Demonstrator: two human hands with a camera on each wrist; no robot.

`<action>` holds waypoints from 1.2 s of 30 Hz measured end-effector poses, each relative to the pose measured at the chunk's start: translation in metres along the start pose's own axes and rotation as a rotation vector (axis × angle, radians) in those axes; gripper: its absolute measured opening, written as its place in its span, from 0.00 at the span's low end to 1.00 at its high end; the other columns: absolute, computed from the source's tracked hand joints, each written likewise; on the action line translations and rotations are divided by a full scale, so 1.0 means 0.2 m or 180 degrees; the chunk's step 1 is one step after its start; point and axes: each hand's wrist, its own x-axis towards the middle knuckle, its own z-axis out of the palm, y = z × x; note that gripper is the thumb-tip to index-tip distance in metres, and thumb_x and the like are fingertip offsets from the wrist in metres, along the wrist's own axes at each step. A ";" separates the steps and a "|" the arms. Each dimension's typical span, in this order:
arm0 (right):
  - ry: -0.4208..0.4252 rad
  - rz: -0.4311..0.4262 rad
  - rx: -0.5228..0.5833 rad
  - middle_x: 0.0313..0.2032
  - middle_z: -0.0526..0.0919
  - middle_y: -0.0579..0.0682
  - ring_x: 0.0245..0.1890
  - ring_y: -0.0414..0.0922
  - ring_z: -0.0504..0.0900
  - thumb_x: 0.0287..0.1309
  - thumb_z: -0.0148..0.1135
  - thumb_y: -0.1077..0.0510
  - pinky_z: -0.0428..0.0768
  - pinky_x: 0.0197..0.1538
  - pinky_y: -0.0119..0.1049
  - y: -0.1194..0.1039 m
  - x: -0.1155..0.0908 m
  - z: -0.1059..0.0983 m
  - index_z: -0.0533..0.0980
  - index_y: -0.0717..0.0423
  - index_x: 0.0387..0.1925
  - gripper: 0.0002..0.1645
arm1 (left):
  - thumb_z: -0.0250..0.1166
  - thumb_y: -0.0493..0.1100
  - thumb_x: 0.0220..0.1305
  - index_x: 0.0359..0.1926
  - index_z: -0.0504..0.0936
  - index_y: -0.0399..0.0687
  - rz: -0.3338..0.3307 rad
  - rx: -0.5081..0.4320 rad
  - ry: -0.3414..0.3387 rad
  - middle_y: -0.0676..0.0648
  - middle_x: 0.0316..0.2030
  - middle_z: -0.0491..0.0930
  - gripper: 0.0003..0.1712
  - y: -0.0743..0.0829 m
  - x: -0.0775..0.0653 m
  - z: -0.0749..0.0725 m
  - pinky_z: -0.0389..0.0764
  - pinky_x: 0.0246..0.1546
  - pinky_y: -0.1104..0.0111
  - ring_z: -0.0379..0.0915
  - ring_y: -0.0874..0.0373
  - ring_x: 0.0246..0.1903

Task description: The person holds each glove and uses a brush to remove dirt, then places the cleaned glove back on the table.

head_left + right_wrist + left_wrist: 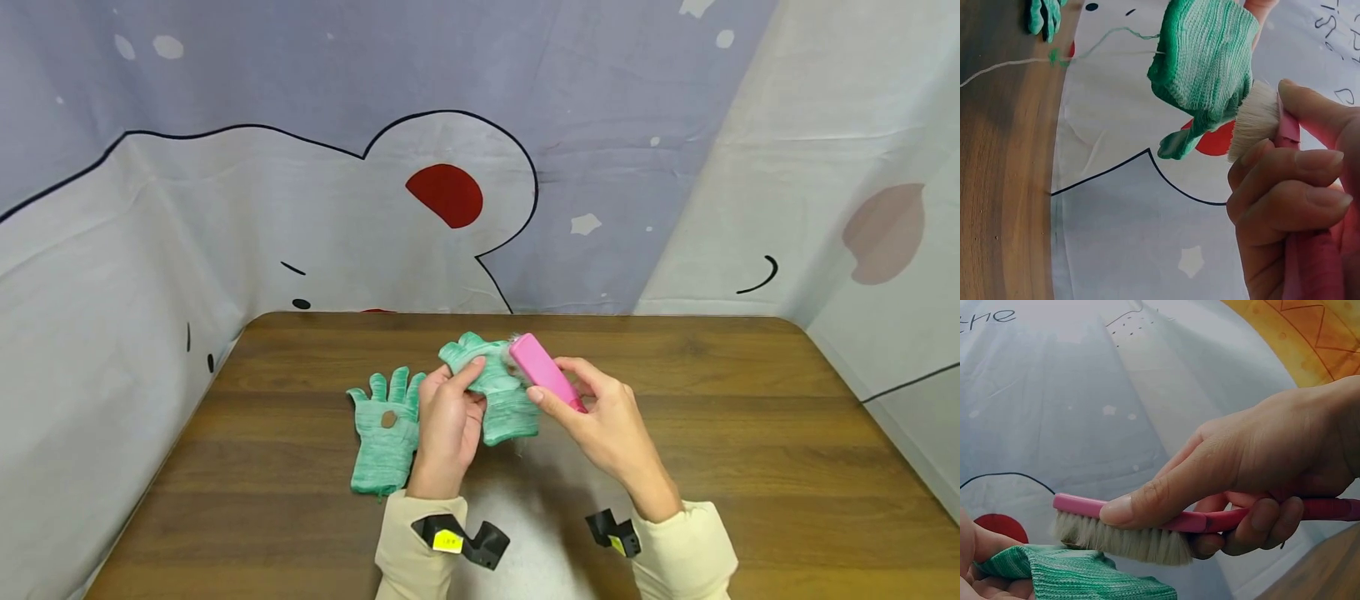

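Observation:
My left hand (448, 421) holds a green knitted glove (504, 392) above the table, thumb on top of the fabric. In my right hand (611, 421) is a pink brush (546, 371) with pale bristles, gripped by its handle, the thumb along its back. The bristles (1129, 540) meet the glove's upper face in the left wrist view. From the right wrist, the glove's cuff (1175, 62) shows with a loose thread trailing off it. A second green glove (382, 454) lies flat on the table left of my left hand, a brown round spot on it.
The wooden table (750, 433) runs back to a printed cloth backdrop (600, 167), with more cloth at both sides. Black camera mounts (468, 542) are strapped on both cream sleeves (686, 554).

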 end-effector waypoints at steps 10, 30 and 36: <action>0.0034 0.0131 0.0108 0.30 0.83 0.48 0.24 0.40 0.80 0.47 0.68 0.44 0.77 0.26 0.34 0.00 0.00 0.00 0.77 0.44 0.45 0.22 | 0.49 0.34 0.68 0.45 0.67 0.30 -0.0028 0.0174 -0.0125 0.44 0.38 0.70 0.09 -0.01 0.00 0.01 0.74 0.46 0.67 0.72 0.54 0.42; 0.0066 0.0187 0.0297 0.31 0.84 0.50 0.25 0.42 0.80 0.50 0.67 0.48 0.76 0.25 0.32 -0.06 -0.02 -0.02 0.76 0.48 0.46 0.21 | 0.48 0.36 0.69 0.47 0.67 0.29 -0.0017 0.0306 -0.0369 0.44 0.42 0.71 0.12 -0.03 -0.01 0.02 0.74 0.48 0.67 0.71 0.56 0.47; 0.0061 0.0063 -0.0044 0.31 0.83 0.46 0.24 0.39 0.78 0.46 0.68 0.42 0.76 0.25 0.33 -0.02 -0.01 0.00 0.77 0.45 0.45 0.23 | 0.48 0.35 0.69 0.46 0.66 0.30 0.0031 0.0225 -0.0216 0.44 0.40 0.70 0.11 -0.01 -0.01 0.01 0.73 0.48 0.68 0.70 0.55 0.46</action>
